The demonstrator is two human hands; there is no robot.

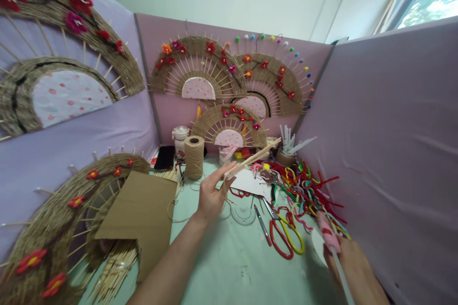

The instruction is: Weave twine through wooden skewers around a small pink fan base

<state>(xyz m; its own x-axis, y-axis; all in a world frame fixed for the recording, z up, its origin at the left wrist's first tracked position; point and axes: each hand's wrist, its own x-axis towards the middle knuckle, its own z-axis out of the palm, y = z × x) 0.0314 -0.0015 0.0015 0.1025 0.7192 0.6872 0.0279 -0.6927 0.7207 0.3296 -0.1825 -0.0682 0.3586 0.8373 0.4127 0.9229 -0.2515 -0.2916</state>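
Note:
My left hand (212,195) is raised over the middle of the pale green table (236,267), fingers pinched on a small bundle of thin wooden sticks (255,156) that points up and to the right. My right hand (352,262) is low at the right front, closed round a pink glue gun (328,231) with a white glue stick (343,276) coming out of its back toward me. The gun's tip points away toward a heap of coloured pipe cleaners (307,188).
Scissors with red and yellow handles (284,233) lie between my hands. A brown cardboard piece (141,212), a twine spool (194,156), a clear round protractor (243,213) and a cup of sticks (286,150) stand about. Woven fans with red flowers (214,69) cover the purple panels.

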